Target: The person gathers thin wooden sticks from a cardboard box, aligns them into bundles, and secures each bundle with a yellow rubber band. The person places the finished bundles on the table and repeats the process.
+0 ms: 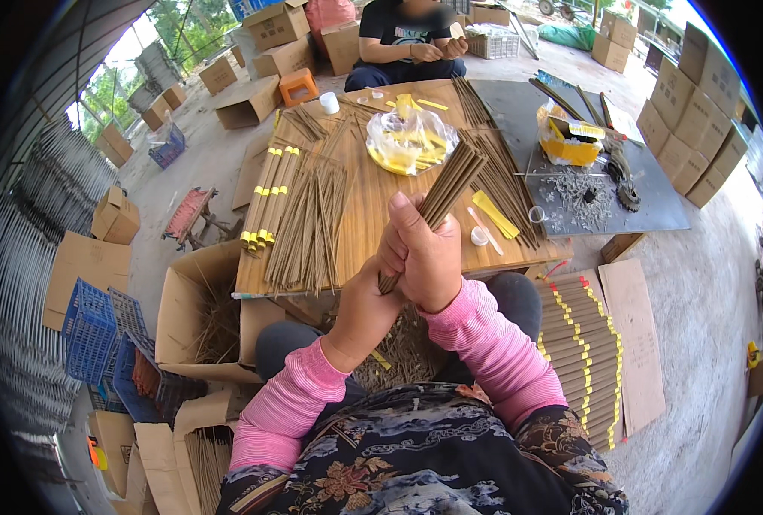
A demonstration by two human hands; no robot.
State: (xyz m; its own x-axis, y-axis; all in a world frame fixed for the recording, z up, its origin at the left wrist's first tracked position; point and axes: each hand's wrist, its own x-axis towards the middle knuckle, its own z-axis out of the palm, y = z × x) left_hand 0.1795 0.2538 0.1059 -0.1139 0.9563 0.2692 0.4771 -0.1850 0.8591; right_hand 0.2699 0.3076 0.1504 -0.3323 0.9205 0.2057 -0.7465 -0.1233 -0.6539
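Both my hands are closed around a bundle of thin brown incense sticks point(452, 182), held tilted over the near edge of the wooden table point(364, 236). My left hand point(366, 302) wraps its lower end, and my right hand point(433, 262) grips just above, pressed against the left. Loose incense sticks point(309, 225) lie spread on the table to the left, beside finished-looking bundles with yellow bands point(270, 196). Yellow paper strips point(494, 215), a small clear cup point(479, 235) and a pale flat stick point(486, 230) lie right of my hands.
A plastic bag of yellow strips point(409, 144) sits mid-table. Across it sits a person point(411, 43) with both hands raised. A dark side table point(609, 210) adjoins at right. Banded bundles point(583, 352) lie in rows on cardboard at lower right. An open carton point(184, 322) stands at left.
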